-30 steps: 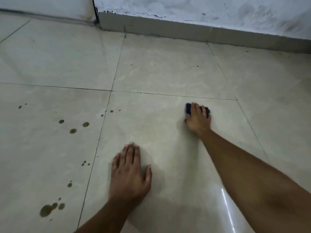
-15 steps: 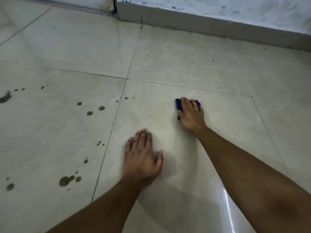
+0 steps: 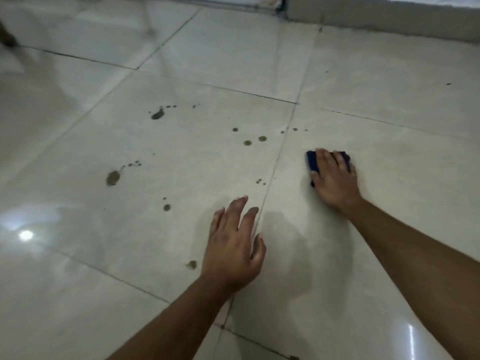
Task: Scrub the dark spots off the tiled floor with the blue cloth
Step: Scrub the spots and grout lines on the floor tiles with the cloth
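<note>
My right hand (image 3: 333,179) presses the blue cloth (image 3: 312,162) flat on a pale glossy floor tile; only the cloth's left and far edges show past my fingers. My left hand (image 3: 235,241) lies over the grout line with fingers spread, holding nothing. Several dark spots mark the tile to the left: a pair of round ones (image 3: 254,141), a larger blotch (image 3: 113,178), another blotch (image 3: 158,114), a small spot (image 3: 166,207) and one (image 3: 192,264) just left of my left wrist. The cloth sits to the right of the grout line, apart from these spots.
The grey skirting of a wall (image 3: 384,18) runs along the far right. A dark door gap (image 3: 283,2) sits at the top. A lamp reflection (image 3: 26,235) glares on the tile at the left. A blurred brown shape (image 3: 6,35) shows at the far left edge.
The view has swung left, so more spots show. My right hand and cloth slid toward the grout line. My left hand has shifted left onto the grout line, fingers spread.
</note>
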